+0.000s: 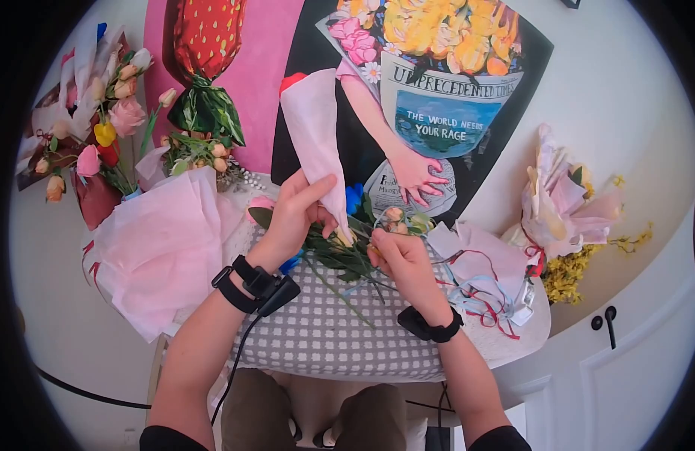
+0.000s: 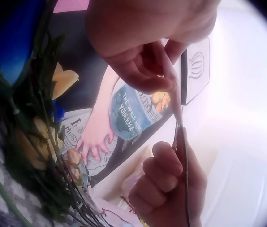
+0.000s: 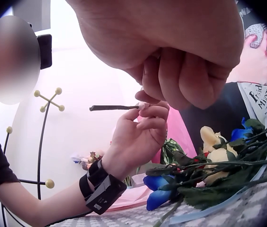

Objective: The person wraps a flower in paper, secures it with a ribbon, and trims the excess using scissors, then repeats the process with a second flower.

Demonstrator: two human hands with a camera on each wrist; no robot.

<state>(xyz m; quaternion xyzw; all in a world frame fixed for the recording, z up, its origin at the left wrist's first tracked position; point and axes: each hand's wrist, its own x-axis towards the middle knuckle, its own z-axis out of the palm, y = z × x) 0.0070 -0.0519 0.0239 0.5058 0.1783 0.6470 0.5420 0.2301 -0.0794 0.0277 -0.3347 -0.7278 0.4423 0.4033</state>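
Observation:
My left hand [image 1: 295,214] grips the gathered lower end of a pale pink paper wrap [image 1: 314,128], which stands tilted upward. A red flower [image 1: 291,80] peeks out at its top. Below the gathered paper runs a thin dark stem [image 3: 114,108]. My right hand [image 1: 404,263] has its fingers curled and pinches a thin strand beside the narrow end of the wrap; the strand's kind is mostly hidden by the fingers. Loose flowers with green leaves [image 3: 204,191] lie beneath both hands, among them a blue flower [image 3: 159,189] and cream roses [image 3: 218,163].
Pink wrapping sheets [image 1: 156,248] lie at the left, near a vase of mixed flowers [image 1: 111,143]. Red and light blue ribbons [image 1: 490,297] lie at the right, before a wrapped bouquet [image 1: 562,203]. A checked cloth [image 1: 325,338] covers the table front.

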